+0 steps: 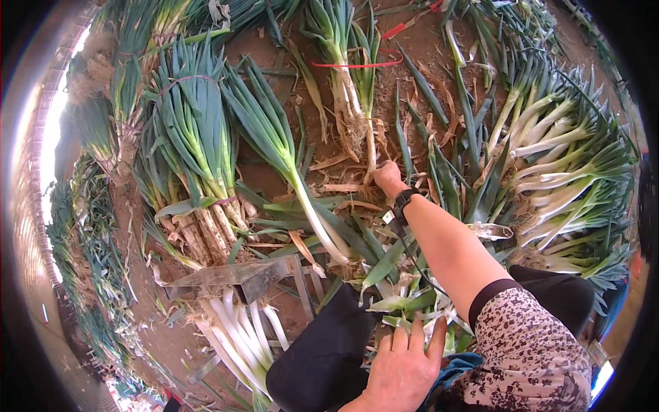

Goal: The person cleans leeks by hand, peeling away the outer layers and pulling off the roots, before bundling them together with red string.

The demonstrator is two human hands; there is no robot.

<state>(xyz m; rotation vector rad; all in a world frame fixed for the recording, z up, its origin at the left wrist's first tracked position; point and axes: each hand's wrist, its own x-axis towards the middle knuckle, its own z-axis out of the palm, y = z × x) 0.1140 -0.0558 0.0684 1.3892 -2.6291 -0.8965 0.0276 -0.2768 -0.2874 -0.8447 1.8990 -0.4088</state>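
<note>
My right hand (388,180) reaches forward over the soil, its fingers closed round the root end of an untrimmed leek (371,141). That leek's green top points away from me, beside a small group of dirty leeks (347,89) with a red tie (360,65) across them. A black band is on my right wrist. My left hand (405,364) is near my lap at the bottom, palm down with fingers spread, over loose peeled leaves (405,302) and holding nothing. Between the hands and slightly left, a cleaned leek (309,199) lies with its white end toward me.
A tied leek bundle (195,130) stands left, behind a small metal stand (240,273). White-stemmed leeks (240,336) lie by my left knee (322,350). On the right is a long pile of cleaned leeks (556,165). Leaf scraps litter the soil; more leeks line the far left.
</note>
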